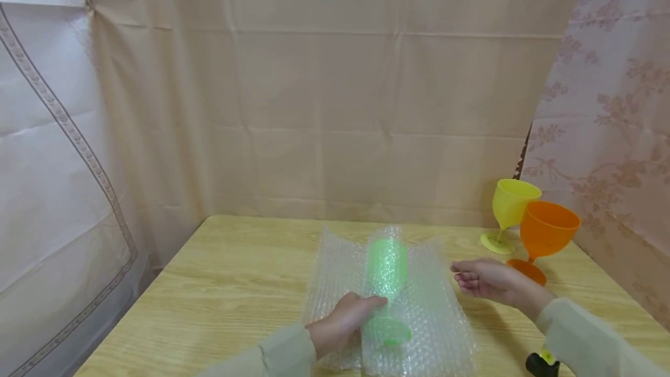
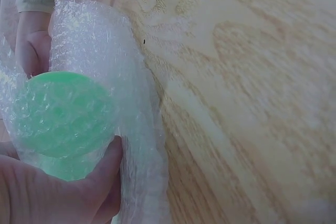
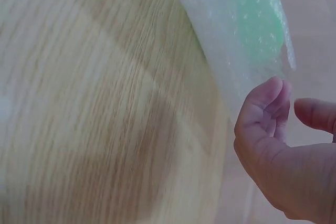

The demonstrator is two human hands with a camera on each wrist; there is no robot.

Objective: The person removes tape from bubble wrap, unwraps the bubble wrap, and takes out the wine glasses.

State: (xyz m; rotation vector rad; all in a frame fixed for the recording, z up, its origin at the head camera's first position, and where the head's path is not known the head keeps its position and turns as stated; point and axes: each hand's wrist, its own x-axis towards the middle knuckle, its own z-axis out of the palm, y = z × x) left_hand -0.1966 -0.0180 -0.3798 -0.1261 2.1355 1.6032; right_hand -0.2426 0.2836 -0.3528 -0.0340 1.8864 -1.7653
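A green goblet point(image 1: 387, 263) lies under a layer of bubble wrap point(image 1: 439, 330) on the table, its bowl toward the back wall and its foot toward me. My left hand point(image 1: 345, 316) grips it around the stem through the wrap, thumb on top. In the left wrist view the round green foot point(image 2: 63, 114) shows through the bubbles, just beyond the thumb. Off the wrap's right edge is my right hand point(image 1: 492, 281), raised over the table. Its fingers curl loosely in the right wrist view, with a gap to the thumb and nothing between them.
Behind the right hand stand an orange goblet point(image 1: 546, 231) and a yellow goblet point(image 1: 510, 205), both upright near the back right corner. The wooden table point(image 1: 235, 295) meets a beige cloth point(image 1: 314, 103) at the back. A floral cloth point(image 1: 623, 144) hangs at the right.
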